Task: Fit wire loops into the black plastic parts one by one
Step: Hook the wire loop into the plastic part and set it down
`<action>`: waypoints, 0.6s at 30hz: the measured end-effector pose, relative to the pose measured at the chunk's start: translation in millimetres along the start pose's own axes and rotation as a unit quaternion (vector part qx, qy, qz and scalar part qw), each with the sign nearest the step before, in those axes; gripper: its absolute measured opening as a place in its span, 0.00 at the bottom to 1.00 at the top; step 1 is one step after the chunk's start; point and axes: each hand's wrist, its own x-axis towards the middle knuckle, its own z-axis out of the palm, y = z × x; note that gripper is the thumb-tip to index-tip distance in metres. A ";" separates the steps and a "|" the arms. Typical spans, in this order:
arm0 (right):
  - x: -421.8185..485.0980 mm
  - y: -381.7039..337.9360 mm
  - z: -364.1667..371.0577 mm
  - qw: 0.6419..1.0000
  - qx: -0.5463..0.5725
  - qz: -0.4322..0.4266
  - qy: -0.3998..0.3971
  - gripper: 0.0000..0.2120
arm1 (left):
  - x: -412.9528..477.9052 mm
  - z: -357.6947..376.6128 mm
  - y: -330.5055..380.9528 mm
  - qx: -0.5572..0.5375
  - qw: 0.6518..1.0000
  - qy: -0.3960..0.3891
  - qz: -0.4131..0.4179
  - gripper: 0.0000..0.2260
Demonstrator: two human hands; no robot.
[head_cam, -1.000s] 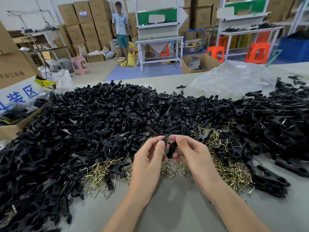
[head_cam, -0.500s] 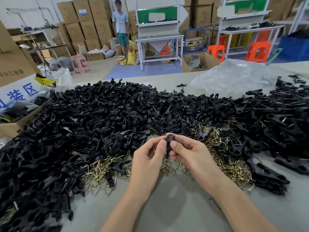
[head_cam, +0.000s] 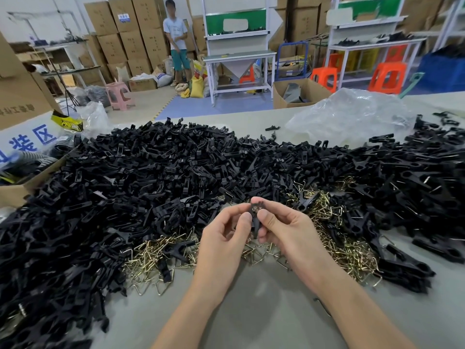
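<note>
Both my hands meet over the table's near middle. My left hand and my right hand pinch one black plastic part between thumbs and fingers, holding it roughly upright. A bit of brass wire loop shows at the part's top. A large heap of black plastic parts covers the table behind and to the left. Loose brass wire loops lie under and beside my hands, with more wire loops at the right.
More black parts spread across the right side. A crumpled clear plastic bag lies at the back right. An open cardboard box stands at the left edge. A person stands far back among stacked cartons, benches and stools.
My hands have kept the same part between them and shifted slightly upward in view; the part now stands a little higher between the fingertips.
</note>
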 end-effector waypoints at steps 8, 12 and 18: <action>-1.2 -3.5 -0.5 0.999 -0.035 -0.025 -0.005 0.15 | 0.8 -1.4 -2.1 0.003 1.000 -0.005 0.010 0.09; -0.2 -3.1 -1.7 0.999 -0.040 -0.020 -0.013 0.16 | 0.3 -2.9 -1.0 0.005 1.000 -0.009 0.010 0.08; -0.2 -3.1 -4.0 0.997 -0.055 -0.035 -0.034 0.14 | -2.5 -1.9 4.8 0.012 0.999 -0.024 0.043 0.11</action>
